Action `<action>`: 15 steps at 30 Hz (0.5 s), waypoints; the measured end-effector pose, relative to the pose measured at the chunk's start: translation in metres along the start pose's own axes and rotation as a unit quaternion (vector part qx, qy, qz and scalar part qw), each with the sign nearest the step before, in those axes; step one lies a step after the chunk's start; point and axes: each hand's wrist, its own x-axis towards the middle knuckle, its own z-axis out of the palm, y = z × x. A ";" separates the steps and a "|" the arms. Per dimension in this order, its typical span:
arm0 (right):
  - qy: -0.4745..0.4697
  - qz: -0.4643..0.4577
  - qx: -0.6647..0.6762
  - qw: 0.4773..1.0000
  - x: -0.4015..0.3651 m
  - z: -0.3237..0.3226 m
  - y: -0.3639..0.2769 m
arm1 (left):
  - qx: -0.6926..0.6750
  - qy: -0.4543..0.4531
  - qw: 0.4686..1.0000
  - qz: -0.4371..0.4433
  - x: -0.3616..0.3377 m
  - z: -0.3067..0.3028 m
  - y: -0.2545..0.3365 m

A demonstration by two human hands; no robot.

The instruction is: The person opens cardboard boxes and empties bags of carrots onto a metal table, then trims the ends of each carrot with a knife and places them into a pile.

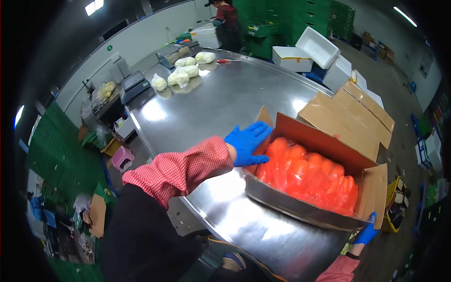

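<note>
An open cardboard box (300,207) sits on the metal table in front of me. Inside it lies a red plastic bag (305,176) full of rounded things, which I cannot make out through the film. My left hand (249,143), in a blue glove, rests with spread fingers against the box's left end flap (264,124). At the near right corner of the box, my right hand (366,234), also blue-gloved, grips the edge below the right flap (373,190). Some of its fingers are hidden behind the cardboard. The long far flap (338,122) hangs folded outward.
The shiny metal table (225,103) carries net-wrapped pale produce (183,75), a red-handled knife (225,61) and a scale (135,86). White foam boxes (319,47) stand beyond its far right edge. A co-worker (228,23) stands at the back near green crates (258,19).
</note>
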 end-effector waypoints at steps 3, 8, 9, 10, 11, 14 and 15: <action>-0.013 -0.032 -0.027 0.999 -0.017 -0.007 0.002 | -0.066 -0.053 0.991 -0.102 0.008 0.054 -0.048; 0.039 -0.030 -0.022 0.999 -0.080 -0.003 -0.018 | -0.297 0.030 0.936 -0.185 0.039 0.133 -0.043; 0.048 -0.036 -0.037 0.998 -0.088 -0.006 -0.021 | -0.330 0.028 0.925 -0.184 0.054 0.150 -0.028; 0.061 -0.042 -0.049 0.996 -0.096 -0.012 -0.018 | -0.370 0.026 0.911 -0.180 0.064 0.170 -0.017; 0.077 -0.046 -0.066 0.994 -0.104 -0.018 -0.020 | -0.410 0.014 0.894 -0.177 0.072 0.190 -0.007; 0.110 -0.073 -0.138 0.982 -0.120 -0.012 -0.055 | -0.513 -0.036 0.840 -0.171 0.081 0.238 0.004; 0.115 -0.081 -0.147 0.979 -0.120 -0.013 -0.067 | -0.539 -0.050 0.824 -0.167 0.082 0.252 0.006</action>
